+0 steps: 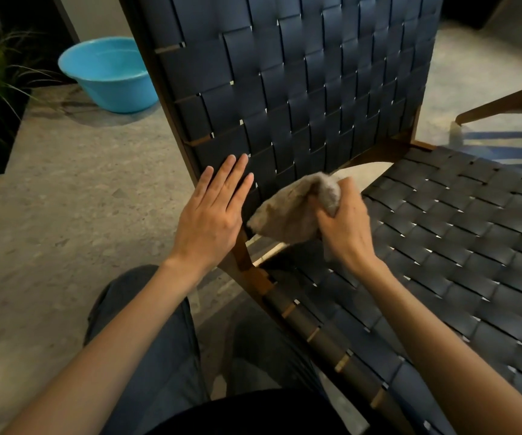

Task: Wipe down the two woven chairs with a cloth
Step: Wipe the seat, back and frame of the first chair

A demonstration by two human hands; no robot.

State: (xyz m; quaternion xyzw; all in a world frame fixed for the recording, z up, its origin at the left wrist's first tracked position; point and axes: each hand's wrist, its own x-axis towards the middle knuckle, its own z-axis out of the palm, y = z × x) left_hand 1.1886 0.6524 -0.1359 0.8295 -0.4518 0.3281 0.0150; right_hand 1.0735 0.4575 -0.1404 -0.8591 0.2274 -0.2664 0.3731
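my left hand [214, 215] lies flat, fingers straight, on the woven chair [300, 89] back; my right hand [344, 224] fingers clamp the cloth [288, 211].

At the middle of the frame my right hand [344, 224] grips a bunched cloth [288, 211] against the chair [300, 89]. My left hand [212, 211] lies flat on its woven back. A blue basin [109, 73] sits upper left.

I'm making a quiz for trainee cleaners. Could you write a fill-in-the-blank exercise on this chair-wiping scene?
1. The right hand grips a crumpled ____.
2. The left hand lies flat, fingers straight, against the chair's woven ____.
3. The basin on the floor is ____ in colour.
Missing words: cloth; backrest; blue.
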